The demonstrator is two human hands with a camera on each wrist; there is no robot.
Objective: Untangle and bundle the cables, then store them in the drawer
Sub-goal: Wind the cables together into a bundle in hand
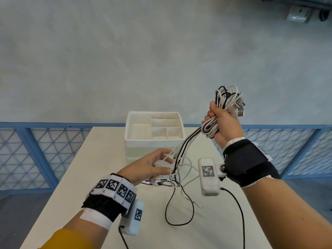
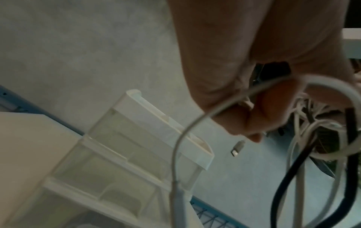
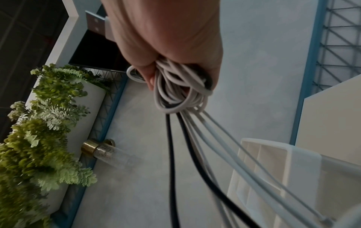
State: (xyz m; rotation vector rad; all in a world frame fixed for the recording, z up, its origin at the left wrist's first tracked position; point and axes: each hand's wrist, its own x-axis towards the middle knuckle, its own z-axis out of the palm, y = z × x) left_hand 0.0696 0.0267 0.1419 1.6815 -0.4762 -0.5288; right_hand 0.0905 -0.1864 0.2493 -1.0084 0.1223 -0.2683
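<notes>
My right hand (image 1: 220, 118) is raised at the right and grips a coiled bundle of white and black cables (image 1: 227, 97), with USB plugs sticking out of its top. In the right wrist view the loops of the bundle (image 3: 175, 94) bulge from the fist (image 3: 166, 38). Loose strands (image 1: 181, 159) run from it down to the table. My left hand (image 1: 168, 161) is lower, in front of the drawer unit, and pinches a thin white cable (image 2: 197, 121) between thumb and fingers (image 2: 240, 121). A small plug (image 2: 237, 148) dangles below them. The white drawer unit (image 1: 129, 126) has open compartments on top.
The beige table (image 1: 89, 177) carries a tangle of strands and a black cable loop (image 1: 172, 218) in front of the drawer unit. A blue mesh railing (image 1: 36, 150) runs behind the table. Green plants (image 3: 39, 123) appear in the right wrist view.
</notes>
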